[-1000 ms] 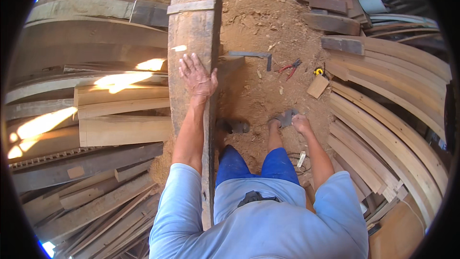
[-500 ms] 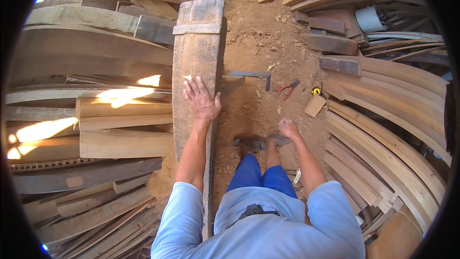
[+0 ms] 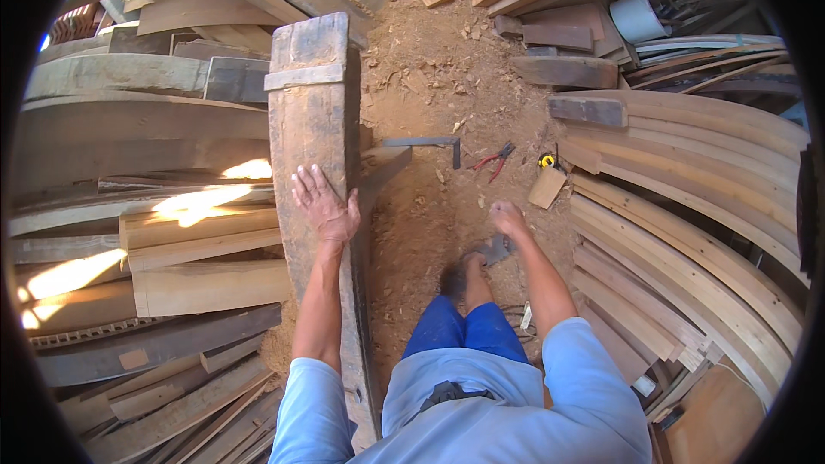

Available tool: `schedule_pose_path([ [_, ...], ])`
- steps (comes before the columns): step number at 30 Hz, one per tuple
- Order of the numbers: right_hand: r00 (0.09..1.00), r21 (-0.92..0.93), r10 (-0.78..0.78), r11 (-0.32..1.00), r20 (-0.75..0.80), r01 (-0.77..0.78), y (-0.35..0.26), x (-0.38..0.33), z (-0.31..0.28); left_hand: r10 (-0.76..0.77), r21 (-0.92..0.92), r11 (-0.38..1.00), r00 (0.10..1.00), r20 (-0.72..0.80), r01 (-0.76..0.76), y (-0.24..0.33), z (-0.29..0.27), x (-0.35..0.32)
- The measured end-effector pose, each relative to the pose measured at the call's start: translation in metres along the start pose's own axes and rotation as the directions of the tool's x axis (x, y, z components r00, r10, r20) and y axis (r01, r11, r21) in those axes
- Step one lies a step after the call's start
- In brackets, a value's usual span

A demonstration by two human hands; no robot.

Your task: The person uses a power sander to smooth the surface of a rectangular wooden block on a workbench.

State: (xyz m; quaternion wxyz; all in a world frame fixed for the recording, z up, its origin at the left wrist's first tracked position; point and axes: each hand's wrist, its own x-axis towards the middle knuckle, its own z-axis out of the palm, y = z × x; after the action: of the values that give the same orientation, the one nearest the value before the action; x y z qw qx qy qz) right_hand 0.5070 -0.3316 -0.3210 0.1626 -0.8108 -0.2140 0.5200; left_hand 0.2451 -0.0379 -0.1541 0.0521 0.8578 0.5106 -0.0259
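Note:
My left hand [image 3: 326, 209] lies flat, palm down and fingers spread, on the top of a long worn wooden bench [image 3: 309, 133]. A thin wooden strip [image 3: 305, 76] crosses the bench near its far end. Over the dusty ground to the right, my right hand [image 3: 509, 216] is curled into a loose fist, and nothing shows sticking out of it. Beyond that hand, a dark metal carpenter's square [image 3: 421, 142], red-handled pliers [image 3: 492, 161] and a yellow tape measure [image 3: 547, 161] lie on the ground. A small wood block [image 3: 547, 187] sits just below the tape measure.
Stacked curved boards [image 3: 679, 206] line the right side; more timber [image 3: 206, 249] is piled on the left, close against the bench. Wood chips and sawdust [image 3: 421, 77] cover the ground. A white bucket [image 3: 638, 17] lies at the far right.
The view has shifted, so the bench sits farther left and lower in the picture. My left hand remains flat on it. My feet have moved; my right hand is still curled.

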Motion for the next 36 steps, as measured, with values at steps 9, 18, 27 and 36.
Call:
schedule_pose_path([
  [9, 0.995, -0.325, -0.031, 0.944, 0.094, 0.06, 0.0, 0.09, 0.048, 0.027, 0.02, 0.999, 1.0, -0.001, -0.027, -0.006, 0.001, -0.002],
  [18, 0.987, -0.319, 0.159, 0.936, 0.013, -0.147, 0.007, 0.258, 0.113, 0.088, -0.057, 0.995, 0.995, 0.045, -0.085, -0.009, 0.012, -0.002],
  [27, 0.978, -0.313, 0.183, 0.927, -0.101, -0.206, 0.014, 0.32, 0.183, 0.017, -0.165, 0.986, 0.999, 0.04, -0.01, -0.016, 0.012, -0.009],
  [36, 0.897, 0.922, 0.443, 0.346, 0.004, -0.175, 0.099, 0.173, 0.151, 0.115, -0.007, 0.993, 0.993, 0.03, -0.114, -0.01, 0.007, 0.003],
])
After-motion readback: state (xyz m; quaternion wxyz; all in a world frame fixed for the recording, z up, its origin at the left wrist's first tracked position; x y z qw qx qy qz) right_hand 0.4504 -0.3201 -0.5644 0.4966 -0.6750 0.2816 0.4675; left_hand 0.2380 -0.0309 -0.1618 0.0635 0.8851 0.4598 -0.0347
